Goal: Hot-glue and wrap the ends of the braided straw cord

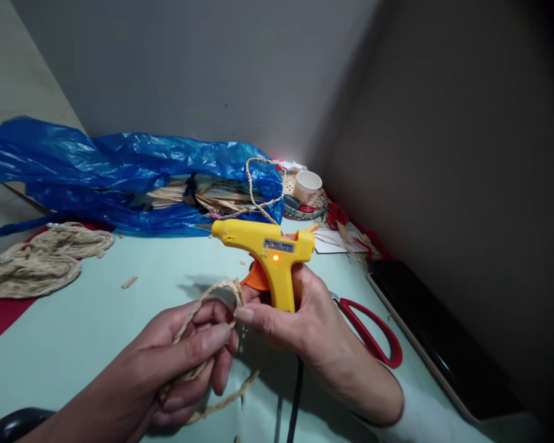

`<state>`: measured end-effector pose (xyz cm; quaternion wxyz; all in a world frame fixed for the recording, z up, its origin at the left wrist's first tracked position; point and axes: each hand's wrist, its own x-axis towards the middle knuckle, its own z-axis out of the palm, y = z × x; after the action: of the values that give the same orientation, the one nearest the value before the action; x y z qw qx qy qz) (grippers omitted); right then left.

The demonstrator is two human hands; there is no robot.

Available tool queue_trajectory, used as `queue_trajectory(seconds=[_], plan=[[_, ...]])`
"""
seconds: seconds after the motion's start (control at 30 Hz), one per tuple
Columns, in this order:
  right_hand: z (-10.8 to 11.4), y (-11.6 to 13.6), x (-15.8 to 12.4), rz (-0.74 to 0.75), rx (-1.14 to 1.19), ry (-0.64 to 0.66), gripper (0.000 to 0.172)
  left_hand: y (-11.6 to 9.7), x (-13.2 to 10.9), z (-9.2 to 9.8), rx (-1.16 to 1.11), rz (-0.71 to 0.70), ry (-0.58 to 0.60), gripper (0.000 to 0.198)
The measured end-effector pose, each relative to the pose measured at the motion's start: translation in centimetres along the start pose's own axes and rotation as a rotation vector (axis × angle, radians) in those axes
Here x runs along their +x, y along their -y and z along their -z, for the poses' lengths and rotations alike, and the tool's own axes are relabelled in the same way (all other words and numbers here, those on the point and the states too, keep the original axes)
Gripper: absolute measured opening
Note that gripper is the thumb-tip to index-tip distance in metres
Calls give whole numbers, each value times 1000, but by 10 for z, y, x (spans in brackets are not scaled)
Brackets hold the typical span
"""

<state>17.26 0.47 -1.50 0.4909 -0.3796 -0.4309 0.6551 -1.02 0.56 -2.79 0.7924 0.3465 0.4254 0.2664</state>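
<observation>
My right hand [314,326] is wrapped round the handle of a yellow glue gun [270,249] with an orange trigger and a lit orange lamp; its nozzle points left. The thumb reaches across to the braided straw rope [207,295]. My left hand [184,363] is closed on that rope, holding it in a small loop just below the gun's nozzle. The rope's loose end trails under my left fingers toward the table's near edge. The gun's black cord [296,400] runs down between my wrists.
Red-handled scissors [372,335] lie right of my right hand. A blue plastic bag [120,172] of straw strips sits behind. Coiled straw rope [37,261] lies at left. A white cup [307,184] stands in a woven basket at the back. A dark flat slab [438,344] lines the right edge.
</observation>
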Motion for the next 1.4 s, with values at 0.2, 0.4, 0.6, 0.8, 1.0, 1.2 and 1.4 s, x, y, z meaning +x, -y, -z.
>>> queue_trajectory(seconds=[0.2, 0.4, 0.6, 0.8, 1.0, 1.2, 1.4], plan=[[-4, -1, 2, 7, -36, 33, 23, 3, 2, 1, 32, -71, -36, 39], [-1, -11, 6, 42, -11, 26, 27, 4, 0, 0, 80, -84, -126, 39], [-4, -4, 2, -21, -72, -87, 36, 6, 0, -1, 41, -138, -220, 32], [-3, 2, 3, 10, -25, -148, 35, 5, 0, -1, 47, -148, -245, 27], [-10, 1, -2, 39, -153, -127, 21, 13, 2, -6, 174, -196, -252, 46], [-12, -1, -1, 152, -256, -160, 11, 21, 2, -8, 363, -291, -291, 46], [-19, -10, 0, 105, -266, -238, 9, 28, 1, -17, 476, -571, -412, 31]])
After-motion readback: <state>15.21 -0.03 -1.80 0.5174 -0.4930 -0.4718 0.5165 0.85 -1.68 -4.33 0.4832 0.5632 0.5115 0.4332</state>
